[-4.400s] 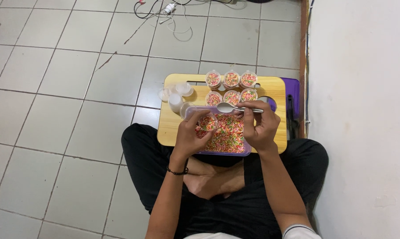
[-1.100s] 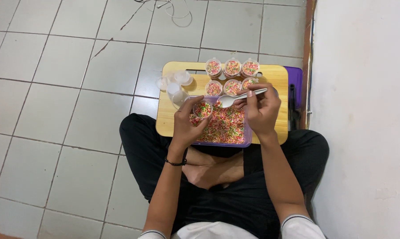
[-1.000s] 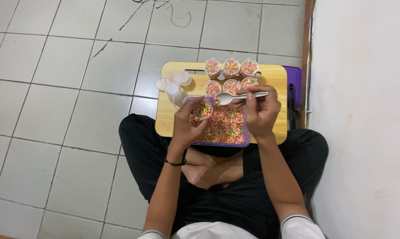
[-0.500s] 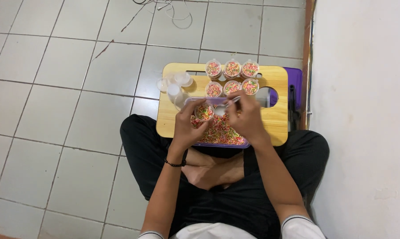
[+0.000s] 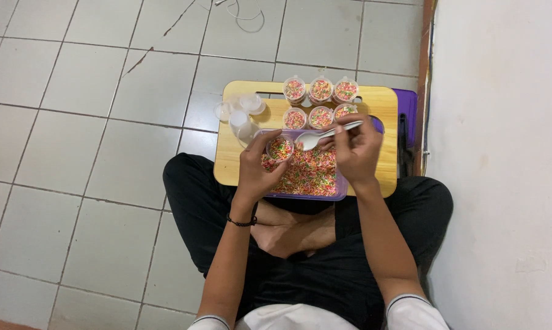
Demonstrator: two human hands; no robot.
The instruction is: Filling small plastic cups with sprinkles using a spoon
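I sit cross-legged on a tiled floor with a wooden tray [image 5: 380, 177] in front of my knees. My left hand [image 5: 259, 171] holds a small clear cup [image 5: 280, 148] filled with colourful sprinkles over a purple-rimmed tub [image 5: 309, 177] of the same sprinkles. My right hand [image 5: 356, 150] grips a metal spoon [image 5: 315, 139], its bowl next to the cup's rim. Several filled cups [image 5: 320, 91] stand in two rows at the tray's far side.
Empty clear cups [image 5: 238, 113] lie at the tray's far left corner. A white wall [image 5: 502, 153] and a brown door frame [image 5: 424, 91] run along the right. A purple lid or board [image 5: 407, 116] pokes out behind the tray. A white cable [image 5: 245, 12] lies on the tiles ahead.
My right hand dipped the spoon toward the tub half a second ago and has now lifted it back beside the cup. My left hand keeps the cup in place.
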